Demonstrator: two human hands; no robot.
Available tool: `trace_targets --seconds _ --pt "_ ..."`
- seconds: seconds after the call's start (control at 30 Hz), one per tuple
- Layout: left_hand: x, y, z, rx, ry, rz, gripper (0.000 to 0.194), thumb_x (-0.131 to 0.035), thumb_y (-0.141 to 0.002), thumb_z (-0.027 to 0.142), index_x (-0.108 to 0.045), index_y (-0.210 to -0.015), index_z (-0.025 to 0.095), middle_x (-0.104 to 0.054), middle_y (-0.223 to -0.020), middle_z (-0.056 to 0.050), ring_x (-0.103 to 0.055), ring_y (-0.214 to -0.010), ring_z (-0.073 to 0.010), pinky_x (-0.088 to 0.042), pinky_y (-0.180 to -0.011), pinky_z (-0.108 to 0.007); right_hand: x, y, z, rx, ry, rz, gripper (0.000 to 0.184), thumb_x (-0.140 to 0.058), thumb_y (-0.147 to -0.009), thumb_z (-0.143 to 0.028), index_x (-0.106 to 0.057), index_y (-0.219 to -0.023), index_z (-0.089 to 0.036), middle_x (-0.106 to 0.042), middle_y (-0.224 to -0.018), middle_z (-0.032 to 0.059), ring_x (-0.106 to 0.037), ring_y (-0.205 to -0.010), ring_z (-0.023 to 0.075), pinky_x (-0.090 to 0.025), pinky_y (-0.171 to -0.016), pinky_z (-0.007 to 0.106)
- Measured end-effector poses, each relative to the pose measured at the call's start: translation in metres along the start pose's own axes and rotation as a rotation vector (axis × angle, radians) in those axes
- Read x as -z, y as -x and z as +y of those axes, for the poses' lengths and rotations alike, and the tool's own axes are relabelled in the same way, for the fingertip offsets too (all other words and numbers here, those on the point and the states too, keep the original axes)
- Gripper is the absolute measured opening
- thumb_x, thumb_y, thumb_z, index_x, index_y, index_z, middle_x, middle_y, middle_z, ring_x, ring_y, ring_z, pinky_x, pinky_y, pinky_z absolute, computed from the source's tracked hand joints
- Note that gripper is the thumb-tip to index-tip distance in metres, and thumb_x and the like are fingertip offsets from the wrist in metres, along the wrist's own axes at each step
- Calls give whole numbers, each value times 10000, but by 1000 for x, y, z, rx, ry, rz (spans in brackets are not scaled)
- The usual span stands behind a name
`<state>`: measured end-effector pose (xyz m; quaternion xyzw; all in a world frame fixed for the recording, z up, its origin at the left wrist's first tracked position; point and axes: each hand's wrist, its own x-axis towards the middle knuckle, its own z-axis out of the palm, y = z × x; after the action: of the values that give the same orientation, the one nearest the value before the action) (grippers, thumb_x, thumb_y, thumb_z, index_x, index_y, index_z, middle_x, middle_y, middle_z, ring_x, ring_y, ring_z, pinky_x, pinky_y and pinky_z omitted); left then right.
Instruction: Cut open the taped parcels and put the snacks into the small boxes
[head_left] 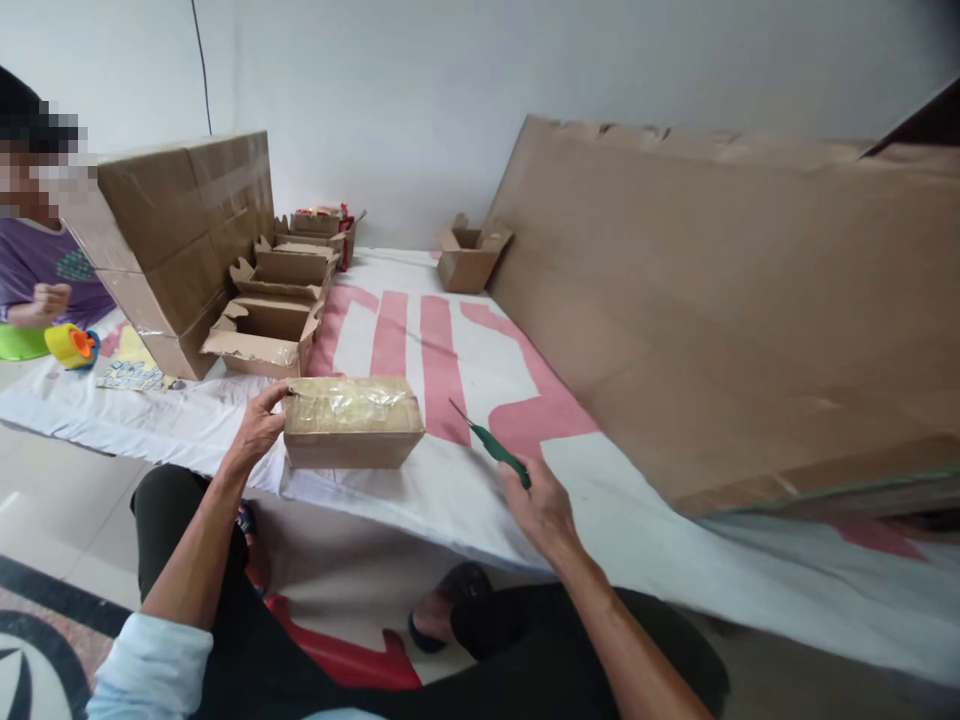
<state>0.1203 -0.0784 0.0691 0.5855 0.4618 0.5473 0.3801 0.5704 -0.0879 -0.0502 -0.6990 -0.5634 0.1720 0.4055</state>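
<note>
Right grip (541,502) closed round a green-handled tool (501,453), left grip (261,428) curled at the taped box (352,425), left of centre; I can't tell if it's clamped, and loosely held, it could skid.

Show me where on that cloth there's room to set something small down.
The cloth is bare between the taped box and the lone open box farther back, and between the right hand and the big cardboard. It's crowded on the left, where open boxes line up beside the stacked cartons.
</note>
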Motion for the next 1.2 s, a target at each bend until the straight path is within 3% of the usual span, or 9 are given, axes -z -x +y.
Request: trace_targets --seconds 0.13,0.23,0.33,0.47,0.63,0.87,1.2 --pt "1 1 1 3 -13 -2 259 -863 -804 299 -869 -1042 198 -837 -1289 -106 -711 -1340 -339 -518 -1208 -432 5 -1 -39 -183 -404 -90 489 -642 -838 -739 -648 -804 -251 -625 -720 31 -513 -581 196 -448 -551 355" --pt "2 0 0 8 -14 -9 294 -861 -799 304 -877 -1075 205 -843 -1278 -99 -716 -1332 -344 -515 -1206 -434 8 -2 -71 -157 -669 -162 590 -765 -807 -810 -633 -787 -235 -632 -755 9 -413 -500 109 -386 -483 297" --pt "4 -1 -3 1 -27 -9 321 -862 -791 317 -881 -1093 212 -850 -1257 -94 -731 -1295 -343 -527 -1180 -434 11 -4 -98 -115 -766 -240 649 -843 -762 -846 -662 -802 -224 -632 -734 -4 -390 -477 84 -376 -466 276" --pt "7 -2 -8 -9 -39 -18 343 -839 -770 266 -878 -1107 215 -844 -1290 -95 -730 -1302 -340 -542 -1154 -420 17 -13 -128 32 -678 -361 609 -827 -809 -820 -733 -816 -218 -673 -726 23 -455 -518 120 -423 -511 302" --pt "11 -2 -12 5 -44 -39 379 -825 -762 240 -871 -1138 216 -830 -1319 -100 -726 -1299 -336 -568 -1094 -389 20 -28 -174 224 -480 -547 475 -746 -898 -687 -810 -866 -217 -588 -619 -7 -526 -605 179 -459 -600 327" --pt "14 -2 -15 -13 -80 -66 405 -813 -784 224 -866 -1186 229 -813 -1356 -93 -708 -1324 -327 -555 -1114 -390 6 -46 -240 457 -388 -670 357 -684 -877 -526 -829 -912 -202 -780 -874 43 -664 -813 226 -505 -757 339" --pt "11 -1 -8 -17 -75 -61 390 -848 -801 289 -876 -1185 231 -808 -1374 -111 -711 -1327 -343 -574 -1113 -421 10 -58 -266 503 -234 -761 362 -648 -908 -505 -822 -934 -188 -705 -812 23 -553 -720 180 -409 -654 310"
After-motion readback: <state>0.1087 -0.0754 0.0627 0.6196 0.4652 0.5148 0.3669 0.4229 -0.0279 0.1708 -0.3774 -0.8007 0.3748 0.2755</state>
